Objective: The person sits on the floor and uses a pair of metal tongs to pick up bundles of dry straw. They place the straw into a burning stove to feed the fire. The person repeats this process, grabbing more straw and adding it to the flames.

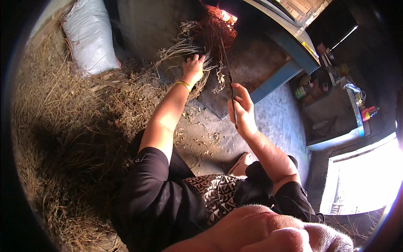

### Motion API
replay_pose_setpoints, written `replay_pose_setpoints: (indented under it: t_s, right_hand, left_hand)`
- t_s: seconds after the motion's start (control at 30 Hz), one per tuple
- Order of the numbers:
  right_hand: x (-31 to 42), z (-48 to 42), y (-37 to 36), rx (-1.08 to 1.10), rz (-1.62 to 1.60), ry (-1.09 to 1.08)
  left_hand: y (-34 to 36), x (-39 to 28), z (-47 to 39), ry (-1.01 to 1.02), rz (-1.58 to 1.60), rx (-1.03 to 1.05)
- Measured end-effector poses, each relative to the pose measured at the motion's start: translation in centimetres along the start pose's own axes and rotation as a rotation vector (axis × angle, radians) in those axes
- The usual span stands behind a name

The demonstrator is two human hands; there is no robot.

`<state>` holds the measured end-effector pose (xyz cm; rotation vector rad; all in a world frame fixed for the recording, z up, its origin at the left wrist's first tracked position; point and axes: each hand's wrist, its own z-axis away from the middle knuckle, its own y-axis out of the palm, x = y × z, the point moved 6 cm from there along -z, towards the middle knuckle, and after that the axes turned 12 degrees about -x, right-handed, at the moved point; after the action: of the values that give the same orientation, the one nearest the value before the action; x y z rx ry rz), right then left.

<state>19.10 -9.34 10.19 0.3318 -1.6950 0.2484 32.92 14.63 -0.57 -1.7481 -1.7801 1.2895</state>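
My left hand [193, 70], with a yellow bangle at its wrist, reaches onto a bundle of dry plant stalks [185, 47]. Its fingers touch the stalks, but their grip on them cannot be made out. The bundle's far end runs into a glowing fire [222, 20] in a dark stove opening. In my right hand [242, 113] is a long thin dark rod [229, 72], its far end among the burning stalks. A few dry leaves [220, 78] hang beside the rod.
Dry straw and brush [78, 126] cover the floor at left, below a full white sack [91, 41]. The stove's blue tiled edge [277, 78] lies at right. Farther right stand a shelf [333, 104] with bottles and a bright window [362, 176]. My sandalled foot [241, 163] rests on the floor.
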Motion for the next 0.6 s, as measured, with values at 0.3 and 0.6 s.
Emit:
replay_pose_setpoints:
  t_s: [0.3, 0.6]
  right_hand:
    - [-7.1, -11.5, -0.1, -0.135, -0.096, 0.235]
    - [-7.9, -17.0, 2.4, -0.343, -0.351, 0.154]
  left_hand:
    - [1.3, 1.4, -1.7, -0.034, 0.311, -0.103]
    - [3.5, -1.1, -5.5, -0.15, 0.631, -0.217]
